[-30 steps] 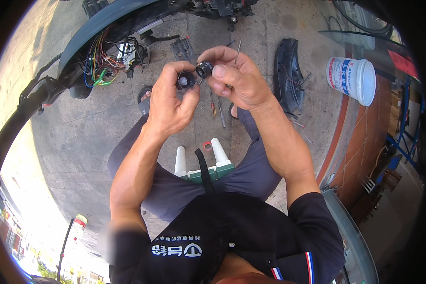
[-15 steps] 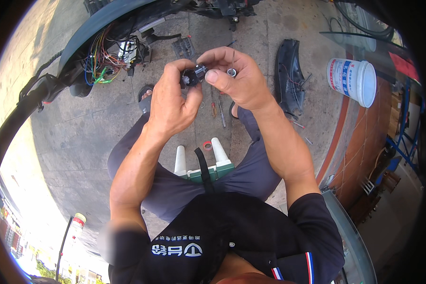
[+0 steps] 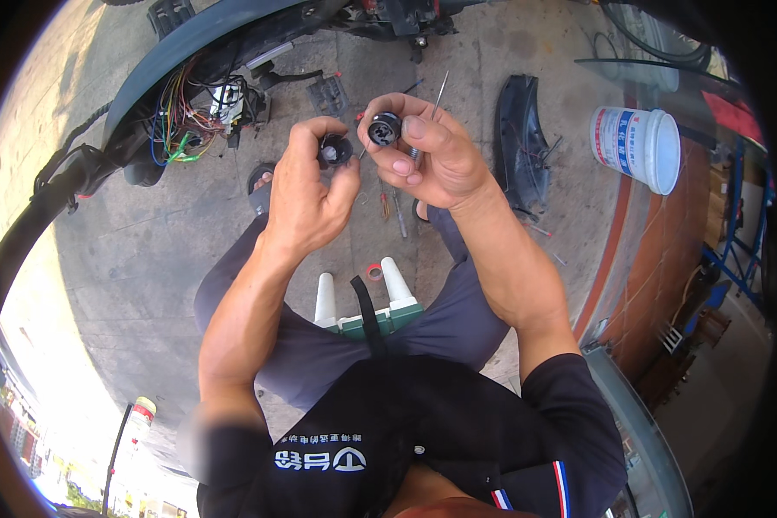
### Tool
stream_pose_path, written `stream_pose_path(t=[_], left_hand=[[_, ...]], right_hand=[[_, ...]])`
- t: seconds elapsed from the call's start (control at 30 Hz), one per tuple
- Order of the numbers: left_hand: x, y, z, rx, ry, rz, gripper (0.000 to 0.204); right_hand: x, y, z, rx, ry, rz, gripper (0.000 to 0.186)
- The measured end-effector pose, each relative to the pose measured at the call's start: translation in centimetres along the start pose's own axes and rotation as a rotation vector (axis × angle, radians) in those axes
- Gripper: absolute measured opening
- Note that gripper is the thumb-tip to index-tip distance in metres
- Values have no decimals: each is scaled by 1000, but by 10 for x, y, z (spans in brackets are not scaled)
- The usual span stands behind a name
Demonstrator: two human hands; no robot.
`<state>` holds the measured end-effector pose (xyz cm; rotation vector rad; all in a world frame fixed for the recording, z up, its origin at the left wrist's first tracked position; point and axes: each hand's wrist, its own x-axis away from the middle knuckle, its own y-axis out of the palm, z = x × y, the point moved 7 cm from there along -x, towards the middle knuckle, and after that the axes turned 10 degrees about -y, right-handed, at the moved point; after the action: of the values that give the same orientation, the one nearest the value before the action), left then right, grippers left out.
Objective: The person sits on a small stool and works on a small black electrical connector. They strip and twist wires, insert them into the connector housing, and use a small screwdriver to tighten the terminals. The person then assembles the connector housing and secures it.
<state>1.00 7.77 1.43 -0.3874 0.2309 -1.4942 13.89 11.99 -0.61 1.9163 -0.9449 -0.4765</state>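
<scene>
My left hand (image 3: 306,190) is closed around a black cup-shaped plastic part (image 3: 334,152), its round opening turned up toward me. Close by on the right, my right hand (image 3: 447,160) pinches a round black connector-like piece (image 3: 383,129) with slots in its face. That same hand also keeps hold of a slim metal tool (image 3: 441,93), whose thin shaft sticks up past the fingers; a ribbed metal section shows below, and the fingers cover the rest. A small gap separates the two black parts.
Bundles of coloured wires (image 3: 181,121) hang from a vehicle at upper left. A dark curved panel (image 3: 518,142) lies on the floor to the right, near a white bucket (image 3: 637,145). Screwdrivers (image 3: 400,216) and a red tape roll (image 3: 374,273) lie before a white-and-green stool (image 3: 397,285).
The two black parts were together between my hands and are now apart. My right hand has turned, showing the slotted face, and the metal tool now tilts to the right.
</scene>
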Motion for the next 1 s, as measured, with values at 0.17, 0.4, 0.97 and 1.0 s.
stream_pose_path(t=[0.17, 0.4, 0.97, 1.0], left_hand=[[0, 0, -1, 19, -11, -12, 31], [-1, -2, -2, 63, 4, -13, 36], [4, -2, -1, 156, 14, -48, 32], [4, -2, -1, 154, 18, -53, 32]], right_hand=[[-1, -3, 0, -31, -8, 6, 42], [-1, 0, 1, -27, 0, -12, 42], [0, -1, 3, -29, 26, 3, 46], [0, -1, 2, -28, 28, 3, 46]])
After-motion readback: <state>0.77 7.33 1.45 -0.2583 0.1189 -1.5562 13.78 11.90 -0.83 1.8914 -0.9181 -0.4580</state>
